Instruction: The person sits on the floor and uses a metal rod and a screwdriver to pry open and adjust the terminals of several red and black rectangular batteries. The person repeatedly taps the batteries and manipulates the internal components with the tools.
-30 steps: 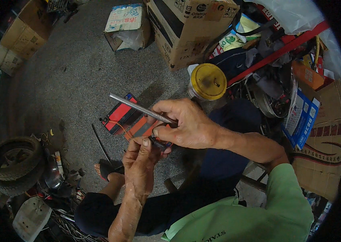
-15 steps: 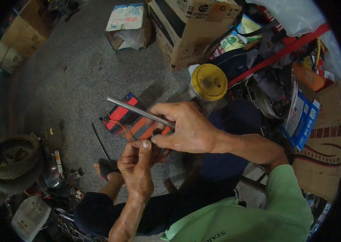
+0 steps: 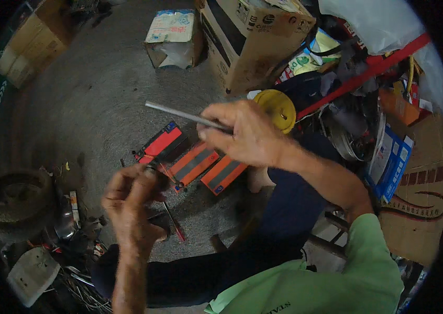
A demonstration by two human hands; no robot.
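Right hand (image 3: 250, 137) clamped around one end of a long thin grey metal rod (image 3: 185, 114), raised level above the grey concrete floor (image 3: 90, 104). Left hand (image 3: 130, 201) lower down, fingertips pinched on something small and dark, too blurred to identify. Beneath both, flat red-and-orange striped folded panels (image 3: 195, 162) lying on the floor.

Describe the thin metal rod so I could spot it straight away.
Start at the big open cardboard box at the top, then drop to the yellow round lid below it. Just left, the right hand pinches the metal rod, which juts out to the left. It is the only straight, bare grey thing above the red-and-orange boxes.
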